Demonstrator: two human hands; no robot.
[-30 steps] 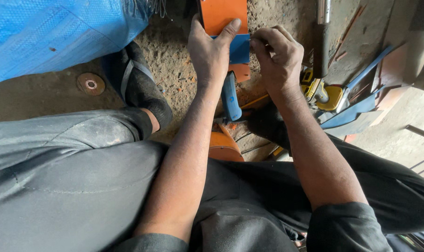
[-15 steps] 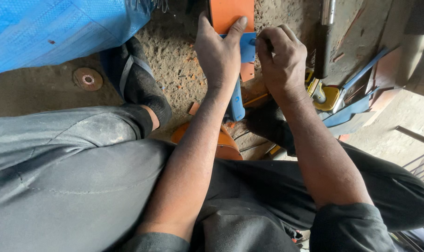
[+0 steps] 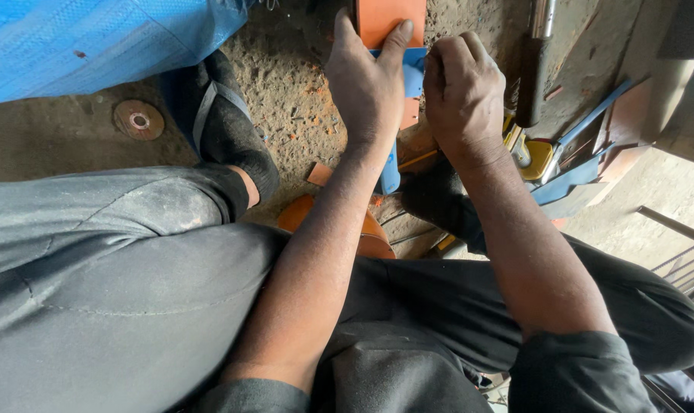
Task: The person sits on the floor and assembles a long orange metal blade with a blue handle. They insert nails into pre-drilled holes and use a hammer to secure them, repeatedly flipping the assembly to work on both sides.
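My left hand [image 3: 366,84] lies flat, palm down, fingers spread, across an orange plate [image 3: 389,19] and the blue strip [image 3: 397,115] under it. Thumb and index fork around the plate's lower edge; nothing is enclosed, only pressed.

My right hand [image 3: 463,95] is curled into a loose fist just beside the left, knuckles up, resting on the strip's right edge. What its fingers pinch is hidden; I cannot tell.

Blue strip: long axis runs away from me toward the top of the view, near end pointing back at my lap, far end under the orange plate. It sits on the gritty ground [image 3: 293,99] between my feet.

Around it: black shoe [image 3: 225,126] to the left, a round grinding disc [image 3: 138,120] beyond that, blue tarpaulin [image 3: 95,42] upper left. A dark-handled hammer [image 3: 532,76] and a yellow tool [image 3: 534,157] lie right of my right hand.
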